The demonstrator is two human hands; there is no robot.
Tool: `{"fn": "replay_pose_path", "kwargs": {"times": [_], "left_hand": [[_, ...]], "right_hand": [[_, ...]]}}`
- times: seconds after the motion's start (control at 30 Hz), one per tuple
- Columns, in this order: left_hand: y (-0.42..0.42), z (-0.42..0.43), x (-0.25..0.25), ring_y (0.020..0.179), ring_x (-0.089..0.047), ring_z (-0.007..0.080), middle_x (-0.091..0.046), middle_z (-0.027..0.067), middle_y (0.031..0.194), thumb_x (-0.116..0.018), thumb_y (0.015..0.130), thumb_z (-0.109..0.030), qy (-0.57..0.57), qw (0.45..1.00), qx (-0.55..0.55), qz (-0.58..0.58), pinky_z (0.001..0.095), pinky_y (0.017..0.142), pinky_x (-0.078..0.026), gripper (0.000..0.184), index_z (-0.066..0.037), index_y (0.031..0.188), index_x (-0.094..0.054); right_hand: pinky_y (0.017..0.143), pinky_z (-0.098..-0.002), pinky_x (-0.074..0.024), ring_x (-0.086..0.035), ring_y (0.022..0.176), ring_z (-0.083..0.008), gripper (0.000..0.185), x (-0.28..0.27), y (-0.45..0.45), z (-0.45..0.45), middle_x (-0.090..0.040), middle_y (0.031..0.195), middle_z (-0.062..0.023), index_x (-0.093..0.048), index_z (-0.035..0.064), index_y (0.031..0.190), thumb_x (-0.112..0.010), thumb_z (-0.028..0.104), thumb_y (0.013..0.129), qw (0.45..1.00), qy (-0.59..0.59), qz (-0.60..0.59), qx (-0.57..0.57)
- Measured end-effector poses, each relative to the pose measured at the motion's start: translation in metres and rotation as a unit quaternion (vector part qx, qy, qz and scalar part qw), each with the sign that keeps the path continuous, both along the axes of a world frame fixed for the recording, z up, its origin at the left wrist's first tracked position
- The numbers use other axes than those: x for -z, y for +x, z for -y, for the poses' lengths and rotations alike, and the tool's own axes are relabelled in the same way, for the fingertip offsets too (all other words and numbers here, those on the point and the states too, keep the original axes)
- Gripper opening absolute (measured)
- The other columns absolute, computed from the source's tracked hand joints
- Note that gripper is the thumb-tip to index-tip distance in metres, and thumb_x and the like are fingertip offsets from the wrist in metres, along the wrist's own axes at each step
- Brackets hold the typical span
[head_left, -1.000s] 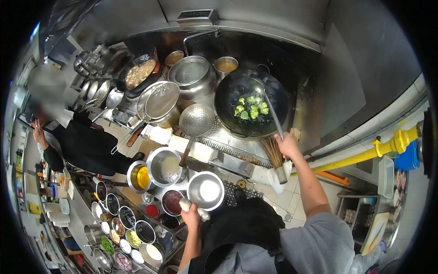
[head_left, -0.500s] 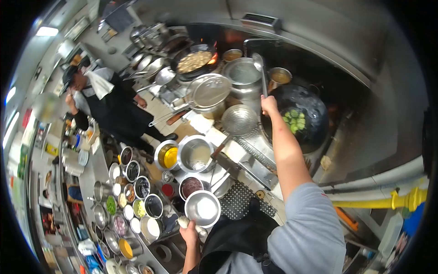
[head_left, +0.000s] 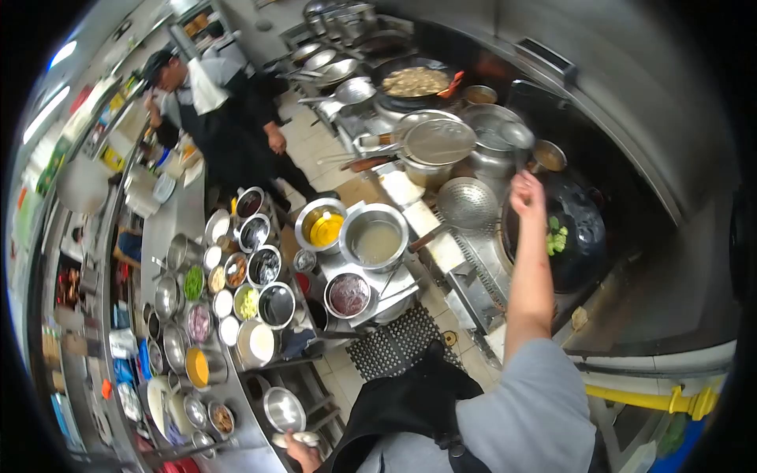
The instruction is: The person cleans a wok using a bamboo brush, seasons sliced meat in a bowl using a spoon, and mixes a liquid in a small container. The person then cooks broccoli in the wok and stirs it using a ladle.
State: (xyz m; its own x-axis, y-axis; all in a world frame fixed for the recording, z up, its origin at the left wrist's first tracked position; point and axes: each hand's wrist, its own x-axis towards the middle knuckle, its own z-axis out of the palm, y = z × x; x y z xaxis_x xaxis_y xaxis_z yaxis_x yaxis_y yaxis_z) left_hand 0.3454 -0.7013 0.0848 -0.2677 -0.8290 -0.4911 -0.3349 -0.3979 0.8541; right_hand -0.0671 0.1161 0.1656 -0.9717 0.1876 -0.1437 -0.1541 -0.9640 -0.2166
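Note:
My right hand (head_left: 527, 193) is closed around a ladle's handle. The ladle (head_left: 516, 135), slightly blurred, has its bowl end at the right rim of a large metal pot (head_left: 481, 140). Below my right forearm sits a dark wok (head_left: 579, 225) with green vegetable pieces (head_left: 557, 236) in it, partly covered by the arm. At the bottom of the view my left hand (head_left: 301, 451) grips a folded white cloth (head_left: 293, 439). A shiny metal bowl (head_left: 284, 410) is right beside the cloth; whether my fingers hold its rim is hidden.
A round perforated strainer (head_left: 467, 203) lies left of the wok. Pots of yellow liquid (head_left: 323, 229) and cloudy liquid (head_left: 374, 240) stand nearby. Several ingredient containers crowd the left counter. A co-worker (head_left: 229, 118) stands at the far left, near another wok (head_left: 414, 83) holding food.
The view has swung, shifting the stove scene right. My left hand and the metal bowl have moved down and left, away from the dark-red pot. The ladle's bowl end has come down toward the large pot.

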Motion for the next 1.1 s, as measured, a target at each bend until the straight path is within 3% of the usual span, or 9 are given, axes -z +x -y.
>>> {"fn": "replay_pose_path", "kwargs": {"times": [0.13,0.43,0.57,0.67,0.7,0.8,0.83,0.93,1.1], "left_hand": [[0.041,0.071,0.004,0.079,-0.067,0.0252,-0.065,0.0129,0.097,-0.061,0.089,-0.027,-0.023,0.984,-0.121,-0.129,0.0381,0.069,-0.057,0.036,0.003,0.108,-0.062],[0.121,0.215,0.049,0.077,-0.066,0.0257,-0.068,0.0153,0.093,-0.073,0.076,-0.021,-0.073,0.898,-0.432,-0.043,0.0403,0.068,-0.054,0.036,0.010,0.093,-0.067],[0.159,0.263,0.097,0.081,-0.065,0.0260,-0.067,0.0130,0.093,-0.074,0.081,-0.025,-0.077,0.883,-0.453,-0.095,0.0399,0.073,-0.053,0.033,0.005,0.094,-0.068],[0.162,0.275,0.105,0.073,-0.065,0.0237,-0.067,0.0081,0.087,-0.068,0.088,-0.038,-0.018,0.920,-0.368,-0.132,0.0392,0.066,-0.057,0.035,-0.005,0.099,-0.065],[0.164,0.281,0.107,0.072,-0.066,0.0234,-0.068,0.0067,0.087,-0.068,0.088,-0.040,0.037,0.929,-0.330,-0.165,0.0394,0.064,-0.058,0.033,-0.009,0.098,-0.065],[0.169,0.282,0.113,0.074,-0.068,0.0247,-0.069,0.0075,0.091,-0.065,0.091,-0.041,0.070,0.936,-0.242,-0.244,0.0432,0.069,-0.060,0.037,-0.006,0.101,-0.065],[0.146,0.247,0.069,0.079,-0.068,0.0245,-0.069,0.0090,0.094,-0.061,0.094,-0.039,0.059,0.940,-0.299,-0.155,0.0434,0.072,-0.060,0.038,-0.002,0.101,-0.064],[0.161,0.229,0.117,0.082,-0.067,0.0240,-0.068,0.0086,0.097,-0.057,0.096,-0.032,0.087,0.951,-0.198,-0.223,0.0403,0.075,-0.059,0.029,-0.005,0.104,-0.063],[0.160,0.162,0.123,0.080,-0.066,0.0233,-0.065,0.0081,0.092,-0.062,0.091,-0.017,0.138,0.922,-0.177,-0.315,0.0372,0.069,-0.058,0.021,-0.006,0.108,-0.060]], "right_hand": [[0.035,-0.0189,-0.0300,-0.032,0.039,-0.0050,0.034,-0.038,0.092,0.013,-0.036,0.054,0.0038,-0.040,0.0097,0.071,-0.041,0.018,0.104,0.980,-0.115,-0.076,-0.145],[0.047,-0.0219,-0.0278,-0.032,0.050,-0.0060,0.023,0.023,0.231,-0.016,-0.032,0.058,0.0023,-0.047,0.0110,0.073,-0.058,0.010,0.094,0.950,0.269,0.142,0.070],[0.051,-0.0345,-0.0394,-0.048,0.056,-0.0185,0.020,0.035,0.243,0.014,-0.051,0.066,-0.0067,-0.058,0.0054,0.078,-0.065,0.023,0.086,0.750,0.465,0.464,0.076],[0.068,-0.0423,-0.0509,-0.064,0.073,-0.0312,0.030,0.011,0.253,0.096,-0.066,0.079,-0.0174,-0.068,-0.0011,0.087,-0.062,0.028,0.083,0.221,0.849,0.477,0.049],[0.073,-0.0449,-0.0547,-0.070,0.078,-0.0354,0.035,-0.006,0.248,0.135,-0.071,0.083,-0.0210,-0.071,-0.0033,0.090,-0.061,0.030,0.082,0.153,0.856,0.491,0.054],[0.076,-0.0457,-0.0549,-0.069,0.084,-0.0424,0.041,0.003,0.209,0.161,-0.068,0.083,-0.0300,-0.067,-0.0104,0.089,-0.055,0.028,0.080,0.318,0.799,0.494,0.126],[0.075,-0.0475,-0.0542,-0.068,0.083,-0.0448,0.042,0.007,0.197,0.167,-0.067,0.082,-0.0326,-0.066,-0.0115,0.090,-0.055,0.028,0.081,0.215,0.852,0.447,0.167],[0.077,-0.0488,-0.0527,-0.067,0.087,-0.0460,0.042,0.020,0.149,0.188,-0.066,0.086,-0.0324,-0.067,-0.0105,0.089,-0.059,0.029,0.079,0.278,0.816,0.488,0.133],[0.061,-0.0435,-0.0511,-0.066,0.066,-0.0317,0.022,0.123,0.057,0.181,-0.069,0.075,-0.0134,-0.070,0.0073,0.069,-0.058,0.021,0.082,0.195,0.953,0.195,0.125]]}}
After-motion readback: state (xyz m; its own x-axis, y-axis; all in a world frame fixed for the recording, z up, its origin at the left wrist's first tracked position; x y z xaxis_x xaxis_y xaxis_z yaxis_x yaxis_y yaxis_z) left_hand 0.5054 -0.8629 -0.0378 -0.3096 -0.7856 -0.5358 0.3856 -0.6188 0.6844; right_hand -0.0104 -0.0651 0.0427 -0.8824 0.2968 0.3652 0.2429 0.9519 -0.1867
